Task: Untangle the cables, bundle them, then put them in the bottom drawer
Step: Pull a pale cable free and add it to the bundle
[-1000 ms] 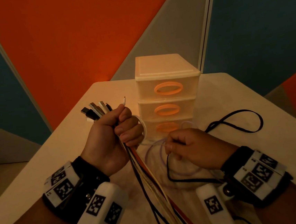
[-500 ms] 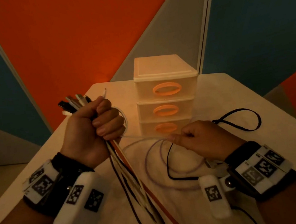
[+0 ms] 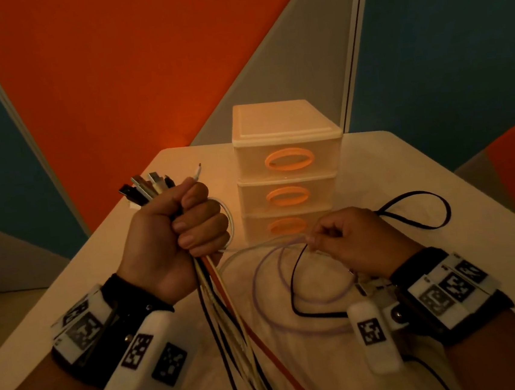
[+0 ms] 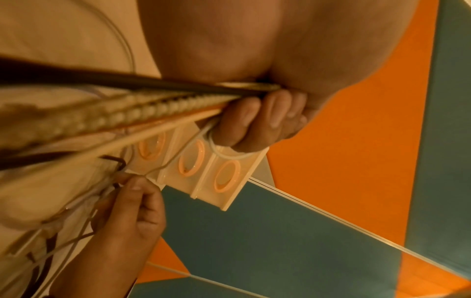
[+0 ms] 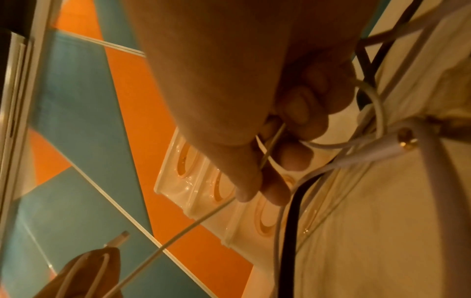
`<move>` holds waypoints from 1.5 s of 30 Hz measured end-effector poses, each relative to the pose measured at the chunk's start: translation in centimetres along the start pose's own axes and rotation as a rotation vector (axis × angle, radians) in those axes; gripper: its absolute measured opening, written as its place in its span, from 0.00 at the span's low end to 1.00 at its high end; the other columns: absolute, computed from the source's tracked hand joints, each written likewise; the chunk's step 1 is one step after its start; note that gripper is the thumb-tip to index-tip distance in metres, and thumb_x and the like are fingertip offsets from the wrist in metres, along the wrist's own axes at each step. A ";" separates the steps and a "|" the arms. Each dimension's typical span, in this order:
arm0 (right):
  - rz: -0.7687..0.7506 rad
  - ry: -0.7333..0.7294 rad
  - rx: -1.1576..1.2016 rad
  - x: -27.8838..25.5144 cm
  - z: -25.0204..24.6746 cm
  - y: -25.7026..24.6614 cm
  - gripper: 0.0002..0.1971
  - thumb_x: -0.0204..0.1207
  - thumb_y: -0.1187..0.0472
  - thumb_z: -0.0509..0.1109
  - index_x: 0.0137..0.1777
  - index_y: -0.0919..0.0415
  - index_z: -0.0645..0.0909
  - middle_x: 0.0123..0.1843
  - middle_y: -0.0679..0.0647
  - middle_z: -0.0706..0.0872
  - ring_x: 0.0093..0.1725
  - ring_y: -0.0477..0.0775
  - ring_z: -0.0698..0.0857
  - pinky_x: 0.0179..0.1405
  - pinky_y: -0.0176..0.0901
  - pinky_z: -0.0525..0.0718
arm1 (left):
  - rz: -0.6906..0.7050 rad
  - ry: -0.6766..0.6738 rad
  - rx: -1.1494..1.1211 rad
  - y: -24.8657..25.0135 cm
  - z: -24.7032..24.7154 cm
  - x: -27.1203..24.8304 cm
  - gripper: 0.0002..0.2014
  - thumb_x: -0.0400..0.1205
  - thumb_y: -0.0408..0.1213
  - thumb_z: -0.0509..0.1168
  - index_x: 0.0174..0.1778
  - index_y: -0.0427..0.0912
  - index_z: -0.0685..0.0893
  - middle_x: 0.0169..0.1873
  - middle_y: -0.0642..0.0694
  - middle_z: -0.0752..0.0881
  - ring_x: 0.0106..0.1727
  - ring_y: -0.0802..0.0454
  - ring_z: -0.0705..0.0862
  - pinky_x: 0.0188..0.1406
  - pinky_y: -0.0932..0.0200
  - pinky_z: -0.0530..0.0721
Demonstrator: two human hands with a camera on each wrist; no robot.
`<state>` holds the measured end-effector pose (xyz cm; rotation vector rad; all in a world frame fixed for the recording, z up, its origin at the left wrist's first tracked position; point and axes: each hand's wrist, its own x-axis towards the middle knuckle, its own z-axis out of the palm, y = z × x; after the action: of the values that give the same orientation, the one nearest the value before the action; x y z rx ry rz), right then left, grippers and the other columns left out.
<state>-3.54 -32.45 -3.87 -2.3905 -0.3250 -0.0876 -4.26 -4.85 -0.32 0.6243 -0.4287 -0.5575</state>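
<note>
left hand (image 3: 172, 237) grips a bundle of cables (image 3: 226, 308) in a closed fist, fingers curled fully round it, left of the drawer unit (image 3: 288, 173). connector ends (image 3: 147, 188) fan out above the fist; the cable lengths hang below it toward the viewer, black, white, braided and orange-red strands together. right hand (image 3: 358, 241) pinches a thin white cable (image 3: 255, 247) between thumb and forefinger, in front of the drawer unit's bottom drawer (image 3: 287, 226). this white cable runs from the pinch across to the left fist and loops round its fingers. loose lilac cable (image 3: 268, 291) and black cable (image 3: 418, 210) lie coiled on the table (image 3: 437, 183) in front of and right of the drawer unit. all three drawers are closed.
</note>
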 end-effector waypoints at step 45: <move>-0.136 0.065 -0.086 -0.9 2.0 -2.5 0.24 0.78 0.36 0.65 0.28 0.52 0.76 0.27 0.45 0.81 0.31 0.43 0.81 0.37 0.46 0.81 | 0.008 0.089 -0.013 -1.6 -0.3 0.5 0.17 0.91 0.43 0.49 0.34 0.48 0.65 0.24 0.54 0.62 0.23 0.57 0.60 0.24 0.62 0.59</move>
<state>-5.09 -29.55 -3.84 -2.4425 -0.4614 -0.2466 -4.24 -6.12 -1.49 0.6322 -0.3439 -0.5226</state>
